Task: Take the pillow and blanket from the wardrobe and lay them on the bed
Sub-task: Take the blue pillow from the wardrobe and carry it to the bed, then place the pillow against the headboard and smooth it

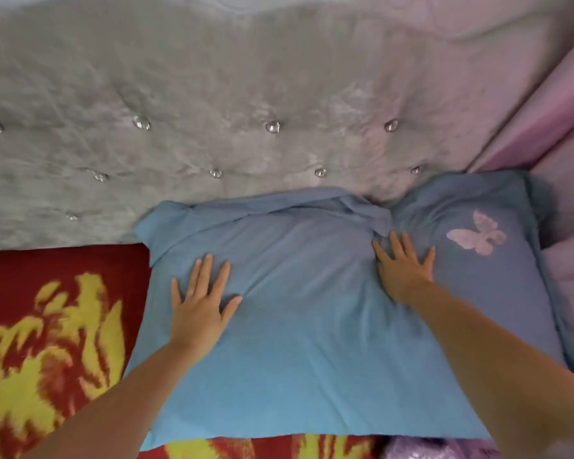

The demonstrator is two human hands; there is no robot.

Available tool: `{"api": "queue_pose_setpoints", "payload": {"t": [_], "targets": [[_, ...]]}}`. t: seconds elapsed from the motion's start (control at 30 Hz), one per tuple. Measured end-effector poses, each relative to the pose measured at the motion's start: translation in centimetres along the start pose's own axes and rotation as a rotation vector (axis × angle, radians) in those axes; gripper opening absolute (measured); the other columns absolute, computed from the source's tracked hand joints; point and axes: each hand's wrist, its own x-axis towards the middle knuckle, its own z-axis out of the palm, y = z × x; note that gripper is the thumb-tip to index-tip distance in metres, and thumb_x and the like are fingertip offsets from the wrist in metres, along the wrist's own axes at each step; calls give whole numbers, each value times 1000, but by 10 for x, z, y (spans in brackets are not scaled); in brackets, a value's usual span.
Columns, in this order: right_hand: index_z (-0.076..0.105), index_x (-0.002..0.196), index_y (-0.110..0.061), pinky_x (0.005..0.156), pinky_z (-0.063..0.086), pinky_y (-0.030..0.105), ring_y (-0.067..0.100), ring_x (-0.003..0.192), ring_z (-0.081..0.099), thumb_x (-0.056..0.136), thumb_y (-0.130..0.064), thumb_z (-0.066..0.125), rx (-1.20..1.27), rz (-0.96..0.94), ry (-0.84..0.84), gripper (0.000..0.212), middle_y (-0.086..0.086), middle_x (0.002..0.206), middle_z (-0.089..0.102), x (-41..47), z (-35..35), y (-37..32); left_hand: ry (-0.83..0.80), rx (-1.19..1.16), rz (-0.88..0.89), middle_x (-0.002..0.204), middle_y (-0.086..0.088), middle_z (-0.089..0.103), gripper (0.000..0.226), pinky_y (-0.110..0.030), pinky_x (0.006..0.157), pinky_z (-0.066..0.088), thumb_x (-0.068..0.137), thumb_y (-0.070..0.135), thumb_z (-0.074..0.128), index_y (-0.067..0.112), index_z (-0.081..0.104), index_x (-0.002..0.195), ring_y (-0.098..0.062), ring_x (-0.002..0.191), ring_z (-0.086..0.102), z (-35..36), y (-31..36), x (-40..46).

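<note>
A blue pillow [305, 342] with a pale butterfly print at its right end lies flat on the bed, its far edge against the headboard. My left hand [201, 299] rests palm down on the pillow's left part, fingers spread. My right hand [403, 263] presses flat on the pillow's upper right, just left of the butterfly, beside a bunched fold of the case. Neither hand grips anything. A red and yellow patterned blanket [47, 342] covers the bed to the left and under the pillow's near edge.
A grey tufted headboard [212, 111] with shiny buttons fills the far side. Pink fabric [554, 127] runs along the right edge by the wall. A bit of purple cloth [421, 450] shows at the bottom.
</note>
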Motion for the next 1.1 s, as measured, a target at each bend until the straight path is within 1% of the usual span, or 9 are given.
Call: {"api": "queue_pose_setpoints", "payload": {"t": [0.13, 0.2, 0.37, 0.5, 0.63, 0.77, 0.9, 1.0, 1.1], "targets": [[6, 150, -35, 109, -9, 66, 21, 147, -9, 101, -38, 19, 92, -33, 138, 51, -1, 161, -6, 1, 33, -2, 103, -304, -531, 155, -21, 20, 81, -62, 110, 20, 85, 61, 49, 21, 20, 148, -39, 141, 25, 32, -25, -22], [13, 150, -34, 111, -8, 63, 19, 148, -3, 101, -38, 23, 132, -51, 233, 50, -1, 161, 3, -10, 41, -3, 69, -514, -742, 148, -24, 35, 85, -56, 108, 30, 81, 64, 50, 22, 19, 147, -44, 133, 37, 34, -43, -36], [19, 149, -33, 113, -8, 60, 16, 148, 3, 100, -39, 28, 100, -57, 325, 50, -3, 160, 13, -33, 46, 9, -153, -545, -818, 129, -24, 56, 77, -50, 96, 41, 81, 72, 41, 29, 23, 142, -47, 114, 53, 30, -35, -45], [13, 149, -36, 113, -7, 63, 16, 148, -2, 100, -43, 20, 129, 46, 218, 50, -6, 161, 7, -31, 50, 22, -264, -527, -838, 133, -26, 51, 82, -47, 99, 39, 83, 71, 39, 24, 17, 146, -45, 118, 50, 46, 7, -57], [10, 150, -34, 113, -8, 61, 15, 147, -4, 100, -43, 19, 138, 9, 203, 51, -6, 161, 5, -31, 58, 22, -234, -542, -936, 136, -34, 39, 83, -50, 101, 36, 86, 62, 45, 19, 11, 149, -49, 121, 43, 54, 14, -40], [8, 150, -34, 114, -6, 62, 15, 147, -4, 100, -44, 19, 115, -7, 130, 52, -6, 161, 4, -45, 60, 21, -233, -384, -750, 147, -23, 28, 77, -55, 106, 31, 89, 55, 47, 20, 14, 149, -42, 132, 32, 45, 20, -33], [14, 150, -30, 114, -1, 60, 15, 147, 4, 100, -41, 26, 140, -25, 98, 52, -5, 160, 11, -70, 27, 12, -213, -236, -341, 154, -15, 24, 71, -49, 112, 29, 92, 47, 47, 17, 15, 149, -32, 141, 24, -9, 48, -8], [28, 147, -22, 116, 17, 49, 20, 142, 23, 99, -37, 34, 144, -100, 119, 50, 4, 154, 28, -87, -28, 8, -184, -260, -98, 144, -17, 40, 63, -44, 108, 35, 94, 38, 48, 14, 23, 148, -31, 134, 37, -68, 81, 11], [42, 138, -19, 102, 38, 42, 26, 130, 41, 99, -35, 37, 209, -172, 177, 43, 7, 141, 46, -103, -96, 10, -87, -157, 45, 131, -9, 54, 50, -41, 102, 39, 95, 37, 47, 20, 39, 141, -29, 120, 51, -129, 114, 27]]}}
